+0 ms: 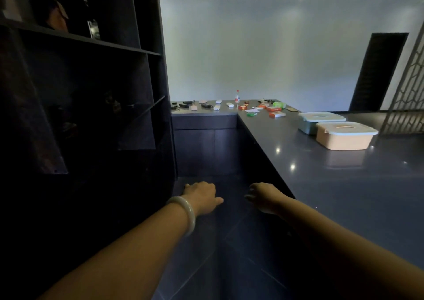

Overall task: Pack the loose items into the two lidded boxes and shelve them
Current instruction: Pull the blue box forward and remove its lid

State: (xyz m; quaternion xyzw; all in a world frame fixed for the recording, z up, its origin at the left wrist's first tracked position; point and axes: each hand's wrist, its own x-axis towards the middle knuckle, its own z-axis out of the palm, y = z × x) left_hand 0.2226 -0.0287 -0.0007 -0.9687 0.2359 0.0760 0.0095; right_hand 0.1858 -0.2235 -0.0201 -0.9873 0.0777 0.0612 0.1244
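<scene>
Plainly nothing is packed yet: the left hand (202,196) and right hand (263,196) reach forward, fingers loose, holding nothing. The loose items (229,107) lie scattered at the far corner of the counter (344,196). The peach box (344,139) and grey box (309,125) sit lidded nearer, on the right. Best to unlid both first, then slide them beside the items.

Held out empty over dark floor (231,260): left hand (202,196), right hand (263,196). Near counter (344,185) right edge, lids on: grey box (308,125), pink box (344,140). At far corner: loose items (252,108).
</scene>
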